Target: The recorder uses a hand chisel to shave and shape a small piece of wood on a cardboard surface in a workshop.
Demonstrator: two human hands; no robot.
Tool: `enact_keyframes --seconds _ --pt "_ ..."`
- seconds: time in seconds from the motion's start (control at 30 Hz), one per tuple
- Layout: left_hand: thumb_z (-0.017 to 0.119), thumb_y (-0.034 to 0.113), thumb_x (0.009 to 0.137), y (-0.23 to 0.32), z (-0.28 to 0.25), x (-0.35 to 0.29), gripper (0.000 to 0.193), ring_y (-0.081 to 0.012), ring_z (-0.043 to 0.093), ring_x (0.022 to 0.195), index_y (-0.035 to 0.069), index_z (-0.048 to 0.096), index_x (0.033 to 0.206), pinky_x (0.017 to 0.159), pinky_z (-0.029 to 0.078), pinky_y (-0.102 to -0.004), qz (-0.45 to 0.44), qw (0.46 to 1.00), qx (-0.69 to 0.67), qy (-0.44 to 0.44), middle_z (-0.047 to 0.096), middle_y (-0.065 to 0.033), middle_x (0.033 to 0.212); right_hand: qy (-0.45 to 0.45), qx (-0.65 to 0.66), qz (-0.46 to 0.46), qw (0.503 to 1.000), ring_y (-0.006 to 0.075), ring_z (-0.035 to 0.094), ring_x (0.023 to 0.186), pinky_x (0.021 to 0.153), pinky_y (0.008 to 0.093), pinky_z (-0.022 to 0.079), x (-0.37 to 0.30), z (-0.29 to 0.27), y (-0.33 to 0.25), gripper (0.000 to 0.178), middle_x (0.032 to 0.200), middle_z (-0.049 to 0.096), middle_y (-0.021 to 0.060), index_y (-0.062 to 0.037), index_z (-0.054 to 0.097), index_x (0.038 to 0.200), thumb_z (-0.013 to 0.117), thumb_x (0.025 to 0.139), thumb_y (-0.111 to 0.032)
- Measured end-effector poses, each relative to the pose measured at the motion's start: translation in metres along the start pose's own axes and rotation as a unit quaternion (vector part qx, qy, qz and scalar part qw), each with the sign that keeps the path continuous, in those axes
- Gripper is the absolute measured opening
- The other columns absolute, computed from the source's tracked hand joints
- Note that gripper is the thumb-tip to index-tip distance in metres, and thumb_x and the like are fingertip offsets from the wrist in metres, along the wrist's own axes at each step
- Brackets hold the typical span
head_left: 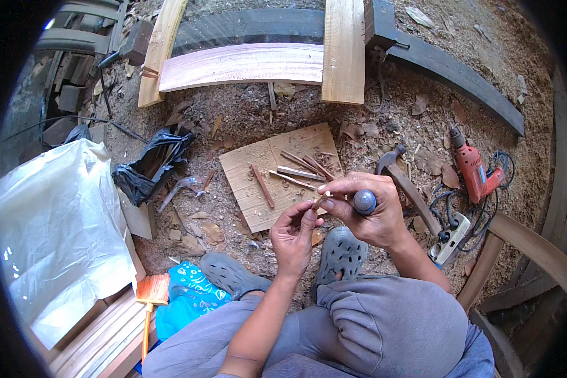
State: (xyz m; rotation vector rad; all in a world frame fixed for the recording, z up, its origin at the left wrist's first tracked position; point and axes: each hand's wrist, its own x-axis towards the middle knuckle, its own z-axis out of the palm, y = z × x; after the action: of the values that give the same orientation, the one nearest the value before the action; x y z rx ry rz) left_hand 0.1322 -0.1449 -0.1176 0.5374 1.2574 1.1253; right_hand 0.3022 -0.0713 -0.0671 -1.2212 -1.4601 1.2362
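Note:
My left hand (294,241) pinches a small brown wooden stick (322,200) between thumb and fingers, its pale cut end pointing up and right. Closed around a tool with a rounded blue-grey handle end (365,201), my right hand (378,214) meets the stick with thumb and forefinger. The tool's working end is hidden by the hand. Just beyond both hands, a flat wooden board (246,173) lies on the ground. Several short wooden sticks (263,186) and curled shavings are scattered on it.
To the right lie a claw hammer (416,195), a red corded drill (471,164) and a power strip (452,242). A jointed wooden frame (343,57) spans the far side. Leftward are a black plastic bag (138,179), a white sheet (57,227), an orange brush (153,290) and blue cloth (192,296).

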Motion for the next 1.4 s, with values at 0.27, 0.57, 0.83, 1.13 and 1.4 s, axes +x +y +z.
enact_keyframes --seconds 0.27,0.57,0.83,1.13,1.4 --pt "0.07 0.015 0.101 -0.007 -0.007 -0.003 0.026 -0.0107 0.069 0.093 -0.002 0.069 0.121 0.082 0.059 -0.0255 -0.003 0.999 0.025 -0.037 0.073 -0.0083 0.112 0.002 -0.01 -0.007 1.0 0.0232 0.076 0.076 0.067 0.0344 0.058 -0.002 0.008 0.001 0.02 0.085 0.076 0.0148 -0.0024 0.077 0.098 0.084 0.078 -0.004" --pt "0.074 0.015 0.099 -0.008 -0.009 -0.011 0.026 -0.0167 0.073 0.092 -0.001 0.068 0.118 0.082 0.062 -0.0299 0.064 0.995 0.067 -0.028 0.073 -0.0102 0.107 0.029 -0.02 0.04 0.999 0.0226 0.074 0.075 0.068 0.034 0.057 0.003 0.001 -0.006 0.017 0.084 0.075 0.0138 0.0005 0.075 0.095 0.082 0.083 -0.01" --pt "0.087 0.016 0.084 0.008 -0.009 -0.019 0.022 -0.0243 0.077 0.079 0.007 0.079 0.102 0.07 0.062 -0.0333 0.339 0.894 0.283 -0.075 0.077 -0.0093 0.09 0.052 -0.036 0.121 0.991 0.0133 0.068 0.073 0.064 0.0289 0.053 0.005 -0.016 -0.001 0.026 0.081 0.072 0.008 -0.0004 0.072 0.108 0.079 0.091 -0.019" --pt "0.086 0.013 0.082 -0.001 -0.006 -0.012 0.014 -0.0229 0.077 0.077 0.005 0.081 0.092 0.065 0.061 -0.0322 0.236 0.851 0.448 -0.143 0.079 -0.011 0.089 0.187 -0.017 0.096 0.977 0.0045 0.061 0.073 0.061 0.0213 0.047 0.005 -0.05 0.001 0.035 0.09 0.07 0.0031 -0.0012 0.068 0.125 0.069 0.102 -0.028" --pt "0.087 0.016 0.084 -0.007 0.002 -0.02 0.016 -0.0209 0.076 0.073 0.004 0.08 0.093 0.063 0.059 -0.0307 0.181 0.901 0.387 -0.072 0.078 -0.0109 0.082 0.178 0.182 -0.016 0.967 0.0087 0.047 0.059 0.051 0.0246 0.037 -0.009 -0.058 -0.026 0.09 0.095 0.059 0.0073 0.0023 0.06 0.122 0.047 0.093 -0.082"
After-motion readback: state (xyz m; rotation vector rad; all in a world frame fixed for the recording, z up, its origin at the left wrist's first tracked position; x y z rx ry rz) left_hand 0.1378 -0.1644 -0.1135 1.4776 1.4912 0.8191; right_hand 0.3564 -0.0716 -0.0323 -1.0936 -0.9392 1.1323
